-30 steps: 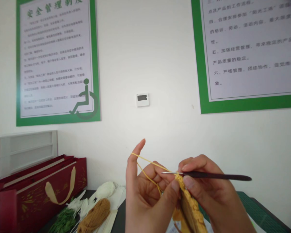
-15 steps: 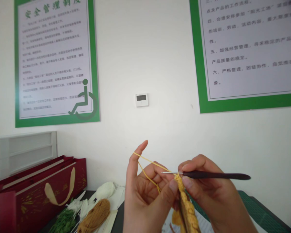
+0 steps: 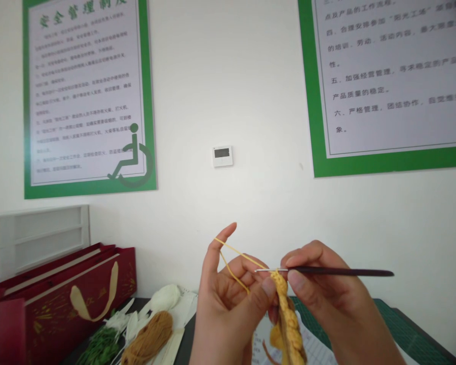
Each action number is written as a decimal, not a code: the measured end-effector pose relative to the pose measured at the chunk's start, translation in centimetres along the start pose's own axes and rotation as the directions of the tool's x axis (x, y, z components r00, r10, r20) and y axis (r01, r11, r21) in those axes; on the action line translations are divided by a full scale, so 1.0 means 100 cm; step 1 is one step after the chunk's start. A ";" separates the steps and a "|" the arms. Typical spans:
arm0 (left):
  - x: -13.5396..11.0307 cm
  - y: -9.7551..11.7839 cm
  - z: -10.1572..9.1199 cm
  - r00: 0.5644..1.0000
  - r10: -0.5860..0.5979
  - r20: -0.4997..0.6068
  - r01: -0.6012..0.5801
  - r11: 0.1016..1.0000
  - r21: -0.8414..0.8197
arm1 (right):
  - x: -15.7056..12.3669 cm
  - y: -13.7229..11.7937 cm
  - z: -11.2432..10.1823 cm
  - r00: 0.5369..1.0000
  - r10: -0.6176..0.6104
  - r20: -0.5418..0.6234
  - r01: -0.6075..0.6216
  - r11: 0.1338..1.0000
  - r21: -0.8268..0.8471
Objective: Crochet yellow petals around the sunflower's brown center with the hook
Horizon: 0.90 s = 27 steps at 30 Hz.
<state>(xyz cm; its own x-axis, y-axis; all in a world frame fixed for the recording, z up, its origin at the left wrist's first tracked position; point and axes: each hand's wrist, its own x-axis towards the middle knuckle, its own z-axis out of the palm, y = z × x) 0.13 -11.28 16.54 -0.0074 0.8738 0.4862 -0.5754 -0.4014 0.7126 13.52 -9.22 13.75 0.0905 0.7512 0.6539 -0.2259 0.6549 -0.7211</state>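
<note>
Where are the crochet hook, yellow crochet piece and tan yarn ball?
crochet hook (image 3: 342,272), head view, dark handle
yellow crochet piece (image 3: 288,319), head view, middle of strip
tan yarn ball (image 3: 148,337), head view, ball's middle

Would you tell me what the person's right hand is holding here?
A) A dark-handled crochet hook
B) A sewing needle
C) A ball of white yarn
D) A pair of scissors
A: the right hand pinches the dark-handled crochet hook, whose metal tip sits at the top of the yellow crocheted strip.

crochet hook (image 3: 338,272) — at yellow crochet strip (image 3: 288,317)
</note>
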 end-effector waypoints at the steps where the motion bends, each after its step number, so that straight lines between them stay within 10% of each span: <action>1: 0.000 0.000 0.000 1.000 -0.001 -0.002 0.001 1.000 0.001 | -0.001 -0.002 0.002 1.000 0.019 -0.011 -0.019 1.000 0.019; 27: 0.001 -0.002 -0.004 0.998 -0.038 0.058 0.037 0.999 0.011 | 0.000 0.003 0.003 0.991 -0.117 0.066 0.111 0.990 0.091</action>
<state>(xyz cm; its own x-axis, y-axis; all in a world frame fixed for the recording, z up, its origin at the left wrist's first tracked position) -0.08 -10.98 16.30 0.0617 0.8710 0.4874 -0.5663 -0.3716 0.7357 13.16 -9.08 13.61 0.0524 0.6620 0.7477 -0.3016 0.7242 -0.6201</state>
